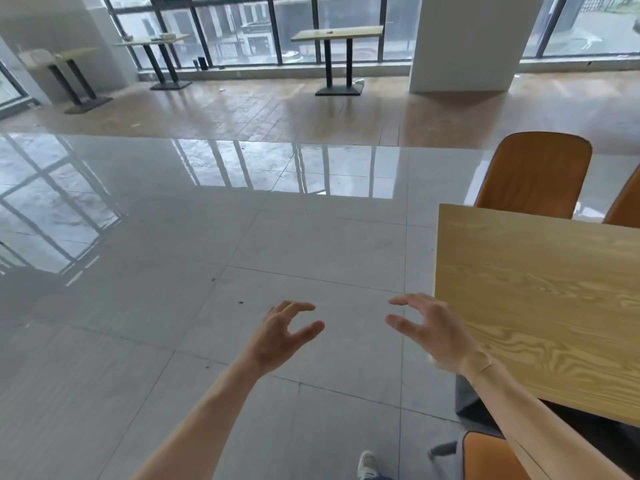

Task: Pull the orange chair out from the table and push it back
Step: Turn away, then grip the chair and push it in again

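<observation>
A light wood table (547, 299) fills the right side. An orange chair (491, 459) sits at its near side, bottom right, partly hidden by my right forearm. A second orange chair (535, 174) stands at the far side, and the edge of a third chair (627, 202) shows at the right border. My left hand (282, 332) hovers over the floor tiles with loosely curved fingers, holding nothing. My right hand (433, 329) hovers at the table's left edge, fingers spread, touching neither chair nor table as far as I can see.
Glossy grey tile floor (207, 237) stretches left and ahead. Three tall tables stand by the windows: one at the far left (65, 57), one beside it (152, 39), one in the middle (337, 34). A white pillar (471, 39) rises at the back right. My shoe (367, 464) shows at the bottom.
</observation>
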